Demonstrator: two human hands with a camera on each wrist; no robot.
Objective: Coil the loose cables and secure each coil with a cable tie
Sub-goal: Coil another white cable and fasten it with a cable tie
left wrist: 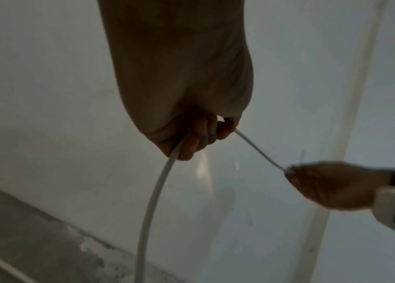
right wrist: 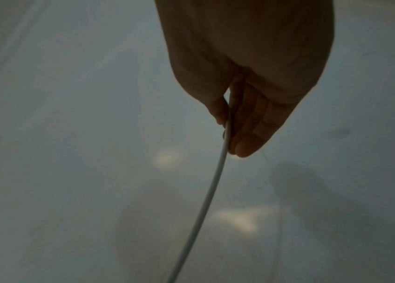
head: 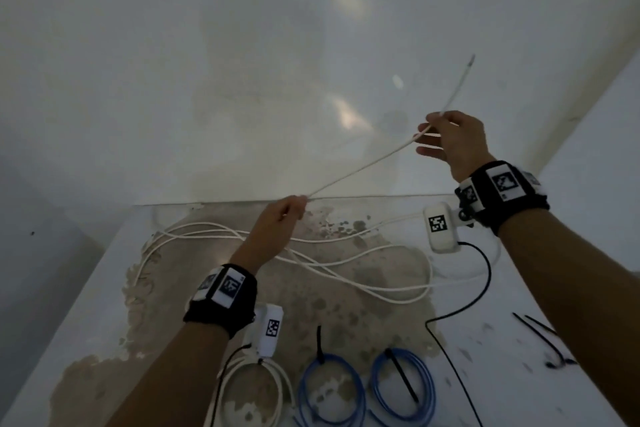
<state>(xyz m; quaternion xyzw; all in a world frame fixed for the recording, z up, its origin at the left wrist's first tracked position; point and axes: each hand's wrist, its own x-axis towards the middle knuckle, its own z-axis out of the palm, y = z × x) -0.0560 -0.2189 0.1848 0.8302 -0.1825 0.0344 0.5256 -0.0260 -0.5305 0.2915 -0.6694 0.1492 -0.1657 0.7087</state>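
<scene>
A long white cable (head: 360,168) runs taut between my two raised hands, above the table. My left hand (head: 294,208) grips it with curled fingers (left wrist: 199,137); from there the cable (left wrist: 153,201) drops toward the table. My right hand (head: 433,130) pinches it between thumb and fingers (right wrist: 247,134), with the cable (right wrist: 206,201) trailing down, and its free end (head: 471,61) pokes up past the hand. The rest of the white cable (head: 346,274) lies in loose loops on the table. Two black cable ties (head: 540,340) lie at the right.
Near the front edge lie a white coil (head: 280,388) and two blue coils (head: 332,388) (head: 401,385), each with a black tie. A thin black wire (head: 485,288) hangs from my right wrist camera. The stained white table (head: 502,374) meets a wall (head: 242,80) behind.
</scene>
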